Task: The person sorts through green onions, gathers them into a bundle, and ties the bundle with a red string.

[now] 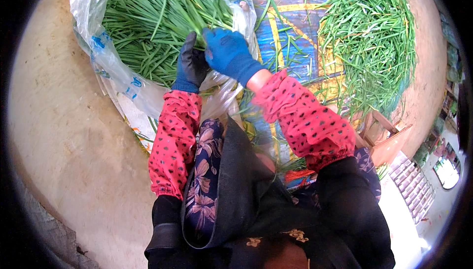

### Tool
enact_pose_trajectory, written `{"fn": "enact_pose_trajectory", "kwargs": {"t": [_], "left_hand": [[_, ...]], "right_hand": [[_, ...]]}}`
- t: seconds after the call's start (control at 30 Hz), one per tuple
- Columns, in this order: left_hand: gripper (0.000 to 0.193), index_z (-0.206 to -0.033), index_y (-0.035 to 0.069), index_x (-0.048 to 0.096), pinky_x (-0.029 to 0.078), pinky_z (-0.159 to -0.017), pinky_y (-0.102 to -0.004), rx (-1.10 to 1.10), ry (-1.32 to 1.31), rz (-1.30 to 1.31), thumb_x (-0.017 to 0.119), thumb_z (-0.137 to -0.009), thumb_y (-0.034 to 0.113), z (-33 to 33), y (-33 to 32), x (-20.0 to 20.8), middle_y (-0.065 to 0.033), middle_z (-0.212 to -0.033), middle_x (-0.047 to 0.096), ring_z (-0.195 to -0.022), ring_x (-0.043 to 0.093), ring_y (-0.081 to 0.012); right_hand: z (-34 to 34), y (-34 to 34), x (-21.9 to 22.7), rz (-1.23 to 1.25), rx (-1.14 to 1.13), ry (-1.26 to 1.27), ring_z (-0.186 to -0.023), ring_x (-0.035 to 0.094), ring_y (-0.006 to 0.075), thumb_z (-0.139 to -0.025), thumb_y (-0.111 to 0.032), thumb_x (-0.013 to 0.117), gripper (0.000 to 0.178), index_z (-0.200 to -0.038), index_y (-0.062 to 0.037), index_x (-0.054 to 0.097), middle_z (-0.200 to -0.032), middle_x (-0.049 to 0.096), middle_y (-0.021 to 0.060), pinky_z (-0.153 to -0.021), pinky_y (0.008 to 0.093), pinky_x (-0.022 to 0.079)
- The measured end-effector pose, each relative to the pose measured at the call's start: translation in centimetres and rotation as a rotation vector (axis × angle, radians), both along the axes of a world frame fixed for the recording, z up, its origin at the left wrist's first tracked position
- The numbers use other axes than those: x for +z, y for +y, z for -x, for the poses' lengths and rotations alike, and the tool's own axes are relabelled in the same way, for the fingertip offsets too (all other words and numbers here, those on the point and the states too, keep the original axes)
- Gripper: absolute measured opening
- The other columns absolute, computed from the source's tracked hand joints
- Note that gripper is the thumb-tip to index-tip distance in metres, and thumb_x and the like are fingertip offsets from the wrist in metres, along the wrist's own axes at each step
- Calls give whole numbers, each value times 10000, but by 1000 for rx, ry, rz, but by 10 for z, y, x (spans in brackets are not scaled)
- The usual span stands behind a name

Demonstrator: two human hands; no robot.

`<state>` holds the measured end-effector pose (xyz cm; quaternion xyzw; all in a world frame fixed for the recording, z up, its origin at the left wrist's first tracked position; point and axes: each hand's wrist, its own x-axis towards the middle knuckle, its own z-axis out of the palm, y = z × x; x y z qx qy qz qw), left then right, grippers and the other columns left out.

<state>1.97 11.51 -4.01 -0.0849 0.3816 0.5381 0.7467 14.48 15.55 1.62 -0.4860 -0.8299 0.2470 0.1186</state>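
Observation:
In front of me lies a big heap of long, flat green garlic chives [143, 27] inside an open clear plastic bag [143, 96]. My right hand [229, 52], in a blue knit glove, is closed on a small bunch of these leaves at the heap's near right side. Close beside it is my left hand [191, 67], gloved with a dark grey palm, its fingers curled against the same bunch. The leaf ends between the two hands are partly hidden by the gloves. Red spotted sleeves cover both forearms.
Right of the bag spreads a blue and yellow sheet [295, 47] with scattered leaves. A loose pile of cut or trimmed green leaves [369, 37] covers its right side. A small wooden stool [384, 136] stands near my right elbow. Bare tan floor [74, 121] extends left.

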Motion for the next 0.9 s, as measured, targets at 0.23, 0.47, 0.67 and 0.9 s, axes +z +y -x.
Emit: {"fn": "enact_pose_trajectory", "kwargs": {"t": [0.23,0.47,0.67,0.9], "left_hand": [[337,-1118,40,529,427,-884,-349,-132,403,193,546,-846,237,-1,11,3,-103,-1065,575,-983,544,-207],[271,-914,-36,563,522,-644,-391,60,363,273,677,-698,81,-5,7,-15,-129,-829,605,-740,610,-251],[237,-979,12,578,463,-832,-373,68,63,-10,595,-788,151,11,-8,-17,-84,-970,602,-919,573,-218],[493,-1204,-1,463,415,-931,-382,118,440,-8,461,-864,356,62,-73,37,-157,-1165,533,-1026,543,-262]], "right_hand": [[1,-10,-3,171,21,54,-726,581,328,-742,-246,562,230,-868,-53,551,-772,558,152,-635,427,459],[-42,30,-31,172,-167,50,-846,583,348,-762,-256,523,300,-992,-75,586,-899,598,183,-742,415,462],[-15,38,-32,559,-149,10,-809,595,368,-651,-328,576,416,-931,-19,581,-901,606,229,-728,411,469],[24,-41,50,514,-102,247,-711,599,373,-682,-231,559,281,-846,-4,535,-767,589,231,-623,456,482]]}}
